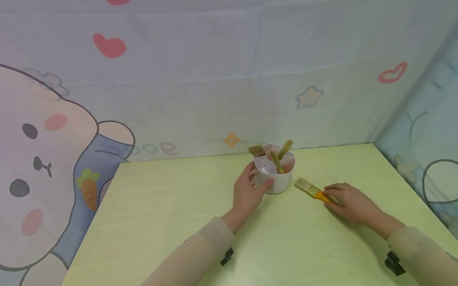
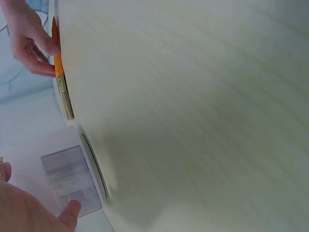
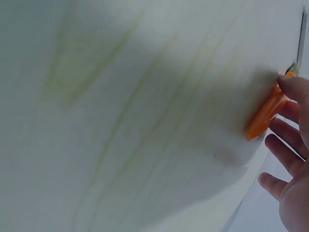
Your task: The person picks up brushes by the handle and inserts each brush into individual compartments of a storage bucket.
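A white round holder (image 1: pixel 280 183) with several compartments stands near the back of the table. Brushes (image 1: pixel 285 149) stick up out of it, bristles upward. My left hand (image 1: pixel 248 191) grips the holder's left side, the thumb on its front wall. In the left wrist view a clear panel (image 2: pixel 72 176) shows on the holder's side, by the thumb. To the right of the holder a flat paintbrush (image 1: pixel 310 188) lies low at the tabletop, its bristles pointing toward the holder. My right hand (image 1: pixel 352 204) pinches its orange handle (image 3: pixel 266 113) between thumb and fingers.
The pale green table (image 1: pixel 161 206) ends at a curtain (image 1: pixel 200 99) printed with hearts and stars. Another printed cloth (image 1: pixel 436 119) hangs along the right side. A cartoon animal (image 1: pixel 43 159) is printed on the cloth at left.
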A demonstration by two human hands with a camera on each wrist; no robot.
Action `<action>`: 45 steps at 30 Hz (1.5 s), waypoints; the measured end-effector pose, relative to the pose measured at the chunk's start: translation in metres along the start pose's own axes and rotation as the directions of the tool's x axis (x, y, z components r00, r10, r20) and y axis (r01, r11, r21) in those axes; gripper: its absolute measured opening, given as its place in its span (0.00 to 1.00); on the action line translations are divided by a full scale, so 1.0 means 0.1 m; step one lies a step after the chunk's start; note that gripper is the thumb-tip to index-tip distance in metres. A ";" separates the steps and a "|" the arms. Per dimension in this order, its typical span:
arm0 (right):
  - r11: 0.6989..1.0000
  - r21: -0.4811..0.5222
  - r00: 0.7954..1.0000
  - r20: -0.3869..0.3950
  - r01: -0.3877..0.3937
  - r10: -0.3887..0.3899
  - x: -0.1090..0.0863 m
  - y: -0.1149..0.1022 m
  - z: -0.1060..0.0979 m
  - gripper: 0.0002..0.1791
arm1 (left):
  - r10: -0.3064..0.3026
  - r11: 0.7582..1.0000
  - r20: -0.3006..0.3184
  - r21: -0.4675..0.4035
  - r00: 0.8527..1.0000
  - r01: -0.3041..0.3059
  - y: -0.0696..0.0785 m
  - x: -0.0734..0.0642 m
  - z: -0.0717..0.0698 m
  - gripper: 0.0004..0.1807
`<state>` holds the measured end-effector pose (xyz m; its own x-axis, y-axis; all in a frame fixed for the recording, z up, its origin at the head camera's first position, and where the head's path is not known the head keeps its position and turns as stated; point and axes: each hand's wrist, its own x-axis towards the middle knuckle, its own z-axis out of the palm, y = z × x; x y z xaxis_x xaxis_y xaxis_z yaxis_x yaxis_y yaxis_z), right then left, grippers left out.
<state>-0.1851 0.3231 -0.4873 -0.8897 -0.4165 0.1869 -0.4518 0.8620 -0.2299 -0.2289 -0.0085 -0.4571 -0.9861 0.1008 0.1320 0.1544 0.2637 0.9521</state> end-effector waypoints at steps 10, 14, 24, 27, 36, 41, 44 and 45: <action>1.000 -0.018 0.999 -0.045 0.009 -0.009 0.07 0.02 0.01 0.12 | 0.020 1.000 -0.002 -0.003 1.000 -0.020 0.00 0.02 0.00 0.42; 0.999 -0.029 0.997 -0.077 0.028 -0.030 0.07 0.05 0.01 0.10 | 0.016 1.000 -0.005 0.002 1.000 -0.016 0.01 0.02 -0.01 0.43; 0.992 -0.105 0.988 -0.136 0.062 -0.076 0.06 0.12 0.00 0.12 | -0.008 1.000 0.000 0.013 1.000 0.008 -0.01 0.02 0.00 0.43; 0.982 -0.154 0.974 -0.180 0.109 -0.136 0.05 0.16 0.01 0.15 | -0.014 1.000 -0.001 0.018 1.000 0.014 -0.01 0.01 0.00 0.44; 0.939 -0.234 0.896 -0.309 0.252 -0.317 0.06 0.25 -0.03 0.18 | -0.007 1.000 -0.005 0.020 1.000 0.007 0.00 0.01 0.00 0.43; 0.928 -0.234 0.856 -0.372 0.289 -0.360 0.09 0.27 -0.05 0.33 | -0.003 1.000 -0.005 0.018 1.000 0.003 -0.01 0.02 0.00 0.43; 0.927 -0.238 0.837 -0.409 0.288 -0.365 0.11 0.25 -0.08 0.40 | 0.000 1.000 -0.007 0.017 1.000 0.000 -0.02 0.02 0.01 0.43; 0.927 -0.239 0.831 -0.418 0.288 -0.366 0.12 0.23 -0.10 0.39 | 0.001 1.000 -0.008 0.017 1.000 -0.001 -0.02 0.02 0.00 0.43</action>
<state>-0.2059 0.3410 -0.4808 -0.5471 -0.5411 0.6387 -0.6595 0.7485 0.0693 -0.2314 -0.0083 -0.4587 -0.9864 0.0933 0.1353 0.1564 0.2798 0.9472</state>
